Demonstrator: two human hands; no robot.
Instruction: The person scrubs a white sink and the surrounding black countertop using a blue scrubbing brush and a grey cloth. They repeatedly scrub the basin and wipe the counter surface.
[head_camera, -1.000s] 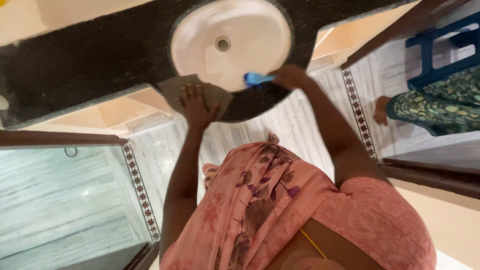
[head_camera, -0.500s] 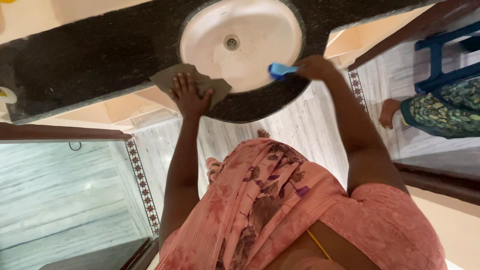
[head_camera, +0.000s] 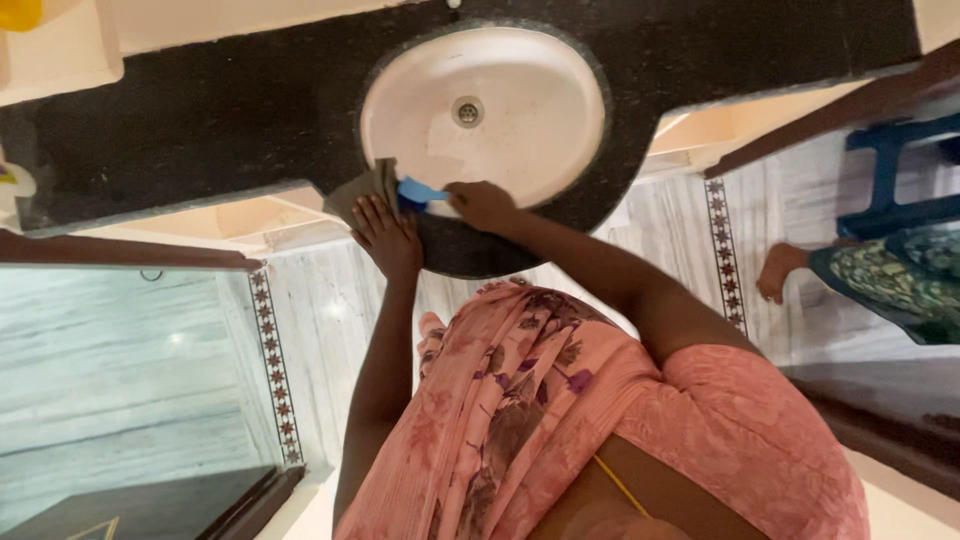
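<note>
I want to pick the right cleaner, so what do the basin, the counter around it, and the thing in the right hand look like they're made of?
Basin: likely glazed ceramic, off-white, smooth with a soft sheen.
Counter: looks like polished black granite, finely speckled, though it could be a stone lookalike.
Brush in the right hand: probably moulded plastic, uniformly bright blue.
Cloth under the left hand: soft, folded grey-brown fabric.

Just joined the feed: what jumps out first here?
A white oval sink set in a black stone counter fills the top. At its near rim, the right hand holds a blue brush beside the left hand, which presses a grey cloth.
</note>
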